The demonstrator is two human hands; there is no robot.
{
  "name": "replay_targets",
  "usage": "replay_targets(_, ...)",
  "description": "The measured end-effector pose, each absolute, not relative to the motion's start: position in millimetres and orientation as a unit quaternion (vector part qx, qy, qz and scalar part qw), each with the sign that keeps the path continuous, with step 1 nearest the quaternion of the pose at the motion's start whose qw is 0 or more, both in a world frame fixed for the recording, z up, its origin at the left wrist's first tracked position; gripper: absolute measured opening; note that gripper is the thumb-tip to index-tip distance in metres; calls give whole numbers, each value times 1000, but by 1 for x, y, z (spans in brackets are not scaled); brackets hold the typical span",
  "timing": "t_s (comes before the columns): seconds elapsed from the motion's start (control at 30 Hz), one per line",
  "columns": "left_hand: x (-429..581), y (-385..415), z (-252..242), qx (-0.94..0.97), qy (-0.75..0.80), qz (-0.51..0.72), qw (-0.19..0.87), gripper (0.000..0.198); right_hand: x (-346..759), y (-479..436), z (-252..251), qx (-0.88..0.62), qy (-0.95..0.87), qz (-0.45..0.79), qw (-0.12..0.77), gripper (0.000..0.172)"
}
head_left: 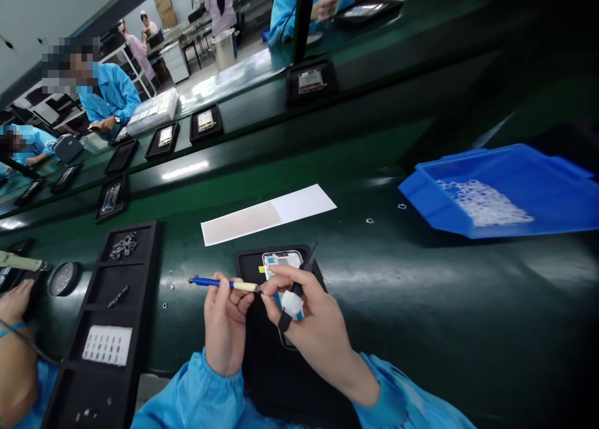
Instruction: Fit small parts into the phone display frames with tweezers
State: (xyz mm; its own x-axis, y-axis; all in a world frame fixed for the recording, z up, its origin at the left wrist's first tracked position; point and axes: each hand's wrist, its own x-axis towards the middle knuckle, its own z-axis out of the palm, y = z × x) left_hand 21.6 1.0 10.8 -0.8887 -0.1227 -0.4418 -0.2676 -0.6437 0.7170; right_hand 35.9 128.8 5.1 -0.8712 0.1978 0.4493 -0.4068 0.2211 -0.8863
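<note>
My left hand (226, 323) is closed around a thin blue and cream pen-like tool (210, 282), which lies nearly level with its cream end toward my right hand. The fingertips of my right hand (309, 320) meet at that cream end. Dark tweezers (309, 259) also sit in my right hand, pointing up and away, and a white wrapping and a black band are on its fingers. Beneath my right hand, partly hidden, a phone-like device (283, 258) with a white frame lies in a black tray (248, 264). Whatever small part is at the tool's tip is too small to tell.
A black compartment tray (152, 254) with small parts stands left, beside a round dish (63, 279) and another person's hand (16, 301). A paper strip (299, 206) lies ahead. A blue bin (435, 211) of white rings is at right. Trays with devices line the raised shelf.
</note>
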Motion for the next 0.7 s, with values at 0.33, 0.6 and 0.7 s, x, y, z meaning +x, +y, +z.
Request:
replay_targets(0.33,20,1,15,-274,381,878,96,11,37,129,4,101,-722,643,235,37)
replay_targets(0.6,17,4,22,-314,346,876,119,23,36,130,1,153,-731,598,291,43)
replay_targets(0.7,16,5,23,-328,340,873,126,29,36,129,-4,174,-728,588,308,42)
